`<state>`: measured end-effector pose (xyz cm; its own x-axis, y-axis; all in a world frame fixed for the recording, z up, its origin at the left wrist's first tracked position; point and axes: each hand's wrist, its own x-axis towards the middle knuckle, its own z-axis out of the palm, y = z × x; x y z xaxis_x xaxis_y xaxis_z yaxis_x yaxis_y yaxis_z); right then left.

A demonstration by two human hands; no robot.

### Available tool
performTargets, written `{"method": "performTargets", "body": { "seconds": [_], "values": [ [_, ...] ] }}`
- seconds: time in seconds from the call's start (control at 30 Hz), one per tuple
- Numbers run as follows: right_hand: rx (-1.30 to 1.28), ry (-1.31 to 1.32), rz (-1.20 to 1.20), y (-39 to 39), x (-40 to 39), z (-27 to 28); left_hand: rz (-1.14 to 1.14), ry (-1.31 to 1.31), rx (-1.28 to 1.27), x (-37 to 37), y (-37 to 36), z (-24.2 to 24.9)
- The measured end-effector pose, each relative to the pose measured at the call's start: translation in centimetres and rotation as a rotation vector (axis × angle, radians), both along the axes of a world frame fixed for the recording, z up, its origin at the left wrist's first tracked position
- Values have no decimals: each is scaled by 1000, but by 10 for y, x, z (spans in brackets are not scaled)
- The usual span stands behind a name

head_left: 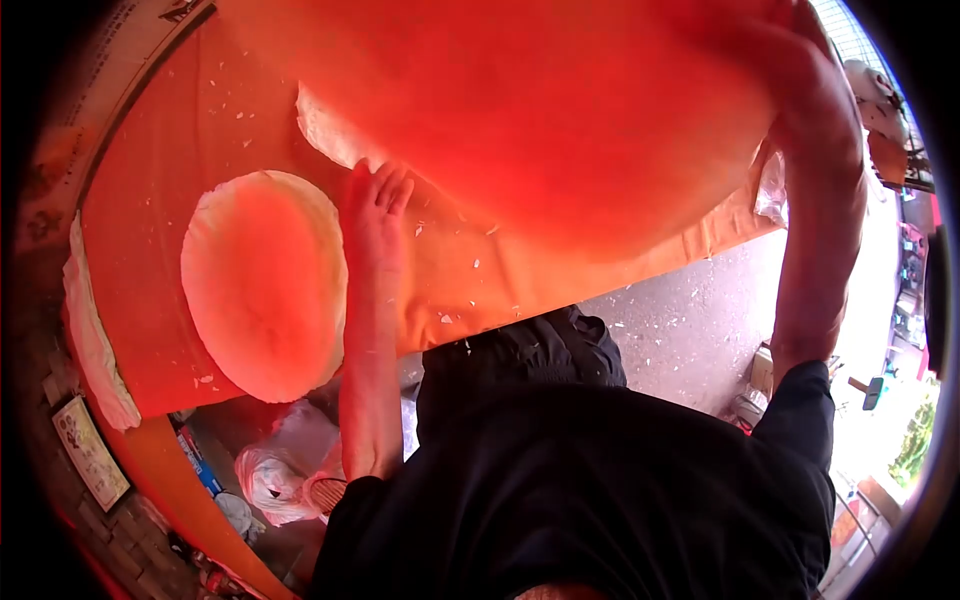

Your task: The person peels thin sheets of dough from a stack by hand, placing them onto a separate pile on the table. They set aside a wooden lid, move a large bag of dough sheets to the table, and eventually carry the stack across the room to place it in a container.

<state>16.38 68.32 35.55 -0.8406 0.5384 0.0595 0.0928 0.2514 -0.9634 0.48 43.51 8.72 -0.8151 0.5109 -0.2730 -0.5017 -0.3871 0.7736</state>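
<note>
A large round sheet (560, 120), red-orange and blurred, fills the top centre, its pale rim showing at the left. My left hand (380, 195) is at that rim, fingers curled and closed against the edge; the contact is partly hidden. Left of my wrist, a smaller pale round piece (265, 285) with a pinkish-orange middle lies flat on the orange tabletop (150, 220). My right arm reaches up along the large sheet's right side; its hand cannot be seen.
Pale flakes (445, 318) dot the tabletop and floor (680, 310). White folded material (95, 330) hangs at the table's left edge. Below are plastic bags (285, 465) and a framed card (90, 452). Clear plastic (772, 190) lies near my right forearm.
</note>
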Motion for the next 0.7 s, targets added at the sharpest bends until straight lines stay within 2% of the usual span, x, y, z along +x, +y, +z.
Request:
{"method": "performTargets", "body": {
  "seconds": [0.07, 0.1, 0.13, 0.2, 0.23, 0.27, 0.33, 0.47, 0.5, 0.6, 0.67, 0.7],
  "values": [
    [-313, -10, -53, 36, -4, -22, 38, 101, 142, -3, -6, 14],
    [-467, -9, -96, 54, -6, -33, -230, 10, 441, -9, -22, 16],
    [-483, -18, -114, 92, -3, -90, -171, -52, 382, -6, -27, 21],
    [-544, -78, 51, 109, -4, -168, -53, -176, 259, 2, -34, 33],
    [-640, -213, -2, 117, -1, -201, 48, -183, 119, 5, -30, 23],
    [-733, -348, -57, 123, 5, -230, 29, -171, 97, 2, -30, -1],
    [-565, -434, -167, 128, 21, -282, -11, -116, -78, 9, -24, -29],
    [-417, -337, -145, 87, 21, -251, 81, -32, -220, 20, -16, -23],
    [-253, -394, -240, 82, 16, -260, 88, 47, -279, 21, -12, -24],
    [-109, -304, -213, 75, 18, -255, 76, 212, -387, 24, -1, -27],
    [-354, -330, -73, 80, 20, -241, 16, 209, -368, 28, 1, -20],
    [-382, -337, -186, 99, 28, -273, 52, 219, -371, 28, 4, -34]
  ]
}}
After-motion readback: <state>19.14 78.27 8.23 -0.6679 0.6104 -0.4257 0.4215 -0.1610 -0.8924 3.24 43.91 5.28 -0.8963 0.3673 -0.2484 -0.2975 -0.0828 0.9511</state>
